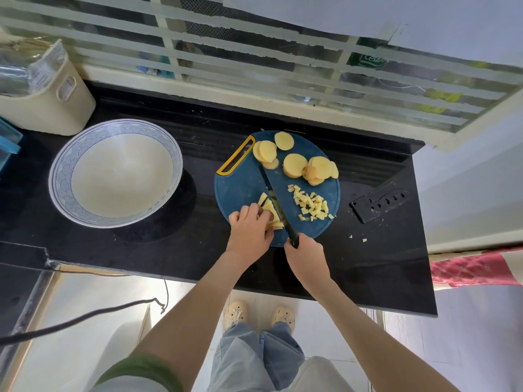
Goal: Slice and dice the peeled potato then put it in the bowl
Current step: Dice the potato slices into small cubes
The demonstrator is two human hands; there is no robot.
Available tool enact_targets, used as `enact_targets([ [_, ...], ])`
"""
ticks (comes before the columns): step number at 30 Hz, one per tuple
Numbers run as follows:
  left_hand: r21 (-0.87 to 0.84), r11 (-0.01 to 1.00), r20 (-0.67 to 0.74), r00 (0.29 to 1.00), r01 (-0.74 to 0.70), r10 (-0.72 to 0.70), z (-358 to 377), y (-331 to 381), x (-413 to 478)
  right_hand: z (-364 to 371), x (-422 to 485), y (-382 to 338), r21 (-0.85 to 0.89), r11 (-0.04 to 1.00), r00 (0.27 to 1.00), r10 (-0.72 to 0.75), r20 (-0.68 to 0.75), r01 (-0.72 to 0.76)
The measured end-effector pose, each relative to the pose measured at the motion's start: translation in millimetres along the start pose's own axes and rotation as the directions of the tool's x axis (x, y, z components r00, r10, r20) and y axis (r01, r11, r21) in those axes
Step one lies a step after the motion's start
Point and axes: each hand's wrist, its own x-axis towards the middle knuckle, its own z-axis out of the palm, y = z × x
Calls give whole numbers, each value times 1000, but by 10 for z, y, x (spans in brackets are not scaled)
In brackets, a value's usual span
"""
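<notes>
A round blue cutting board lies on the black counter. Several round potato slices rest along its far edge, and a pile of small potato dice lies at its right. My left hand presses down on a stack of potato strips near the board's front. My right hand grips the handle of a black knife, whose blade lies across the board right beside the strips. A large white bowl with a blue patterned rim stands to the left, with nothing in it.
A black knife sheath lies right of the board, with a few stray potato bits near it. A cream container stands at the back left. A barred window runs behind the counter, whose front edge is close to my body.
</notes>
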Motion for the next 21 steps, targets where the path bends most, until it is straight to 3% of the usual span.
enact_targets([
  [8,92,990,-65,992,-104,110,71,97,-33,4,5,26,64,998,999,18,-38,-16],
  [21,146,989,-43,999,1,6,20,144,-37,68,-26,25,56,998,999,39,17,-39],
])
